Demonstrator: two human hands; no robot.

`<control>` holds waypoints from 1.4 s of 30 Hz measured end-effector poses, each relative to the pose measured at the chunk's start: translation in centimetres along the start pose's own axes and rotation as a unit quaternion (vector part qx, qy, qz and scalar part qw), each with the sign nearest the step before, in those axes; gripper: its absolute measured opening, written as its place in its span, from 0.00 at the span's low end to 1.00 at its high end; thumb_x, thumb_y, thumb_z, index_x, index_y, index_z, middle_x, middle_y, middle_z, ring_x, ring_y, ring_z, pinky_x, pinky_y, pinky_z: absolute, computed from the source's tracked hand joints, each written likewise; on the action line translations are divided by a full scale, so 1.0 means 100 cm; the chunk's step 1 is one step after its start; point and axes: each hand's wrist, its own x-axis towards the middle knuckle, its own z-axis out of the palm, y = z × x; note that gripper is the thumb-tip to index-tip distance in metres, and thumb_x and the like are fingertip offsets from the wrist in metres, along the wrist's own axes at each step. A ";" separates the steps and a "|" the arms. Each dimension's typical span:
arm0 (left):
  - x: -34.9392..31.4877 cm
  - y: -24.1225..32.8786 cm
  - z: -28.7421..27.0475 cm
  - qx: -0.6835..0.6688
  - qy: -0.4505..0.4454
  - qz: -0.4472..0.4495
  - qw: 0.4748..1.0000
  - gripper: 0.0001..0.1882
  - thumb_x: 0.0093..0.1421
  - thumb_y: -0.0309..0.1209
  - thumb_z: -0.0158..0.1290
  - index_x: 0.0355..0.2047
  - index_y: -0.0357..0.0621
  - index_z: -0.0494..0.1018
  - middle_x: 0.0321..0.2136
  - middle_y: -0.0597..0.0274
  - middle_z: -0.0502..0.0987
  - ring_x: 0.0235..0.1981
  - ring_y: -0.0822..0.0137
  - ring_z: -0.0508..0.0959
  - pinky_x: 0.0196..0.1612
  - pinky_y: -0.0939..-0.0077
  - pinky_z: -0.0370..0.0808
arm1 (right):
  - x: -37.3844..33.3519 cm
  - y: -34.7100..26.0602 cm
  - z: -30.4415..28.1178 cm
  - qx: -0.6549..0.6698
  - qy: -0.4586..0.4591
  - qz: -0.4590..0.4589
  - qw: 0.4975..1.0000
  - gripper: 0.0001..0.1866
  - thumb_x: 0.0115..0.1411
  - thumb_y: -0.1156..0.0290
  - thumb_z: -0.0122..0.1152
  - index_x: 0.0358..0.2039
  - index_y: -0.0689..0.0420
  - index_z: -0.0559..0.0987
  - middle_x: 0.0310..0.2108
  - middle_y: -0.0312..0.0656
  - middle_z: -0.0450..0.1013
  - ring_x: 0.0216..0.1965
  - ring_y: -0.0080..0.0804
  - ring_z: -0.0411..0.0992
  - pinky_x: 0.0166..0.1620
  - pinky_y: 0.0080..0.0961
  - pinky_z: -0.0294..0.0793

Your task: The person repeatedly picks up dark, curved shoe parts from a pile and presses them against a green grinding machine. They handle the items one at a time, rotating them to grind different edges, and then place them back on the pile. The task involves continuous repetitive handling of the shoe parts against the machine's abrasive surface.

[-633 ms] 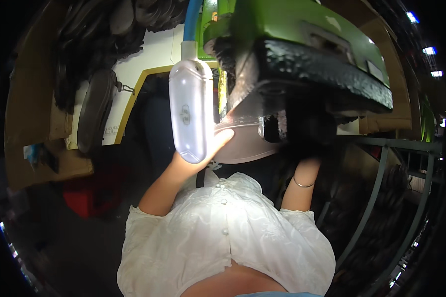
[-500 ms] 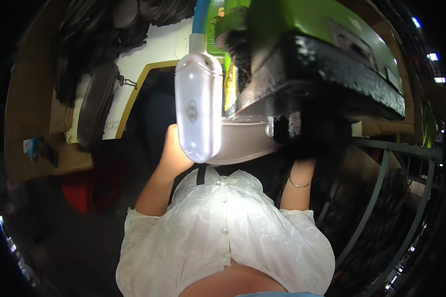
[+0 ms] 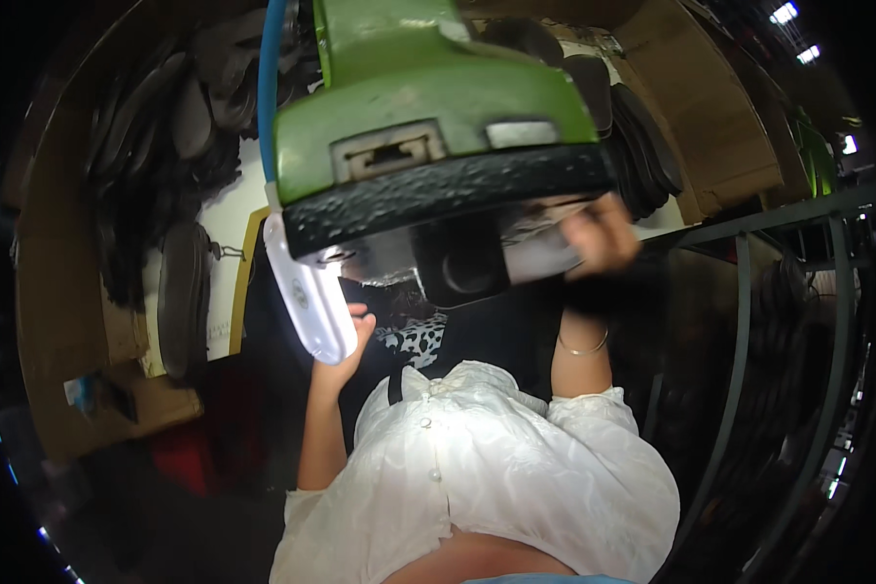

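Leaning at far left, a dark sole [image 3: 185, 292] stood by the pale worktop [image 3: 234, 200], whose yellow edge met dark open room. Next, the lit lamp [image 3: 307, 292] covered part of the left hand [image 3: 355, 341]; whether its grip was apart or together I couldn't tell. The green machine [image 3: 428, 88] overhung the middle, so its rough black rim might catch the pale piece [image 3: 543, 257], half hidden beneath. On that piece's right end, the blurred right hand [image 3: 603, 238] looked clamped; swinging wide, it could strike the metal rail [image 3: 793, 216], where room narrowed.
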 end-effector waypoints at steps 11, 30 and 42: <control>0.005 0.044 -0.050 0.088 0.207 0.047 0.973 0.12 0.47 0.25 0.56 0.35 0.39 0.73 0.34 0.56 0.76 0.38 0.64 0.75 0.41 0.74 0.70 | 0.071 0.070 0.083 0.183 -0.033 0.251 0.950 0.26 0.57 0.61 0.53 0.53 0.61 0.64 0.34 0.43 0.72 0.29 0.24 0.72 0.30 0.20 0.72; -0.030 0.105 -0.122 -0.033 0.269 0.371 0.888 0.28 0.37 0.23 0.55 0.43 0.39 0.61 0.42 0.48 0.66 0.44 0.58 0.67 0.49 0.65 0.64 | -0.109 0.115 0.057 0.097 -0.348 0.287 0.887 0.18 0.52 0.71 0.55 0.43 0.63 0.70 0.46 0.45 0.66 0.49 0.31 0.64 0.49 0.30 0.66; 0.012 0.132 0.051 -0.148 -0.094 0.095 0.980 0.18 0.54 0.42 0.53 0.36 0.41 0.74 0.29 0.55 0.77 0.32 0.62 0.75 0.40 0.72 0.70 | -0.164 0.043 0.056 0.212 -0.401 0.513 0.728 0.19 0.49 0.72 0.64 0.42 0.62 0.72 0.36 0.38 0.73 0.37 0.25 0.70 0.40 0.21 0.70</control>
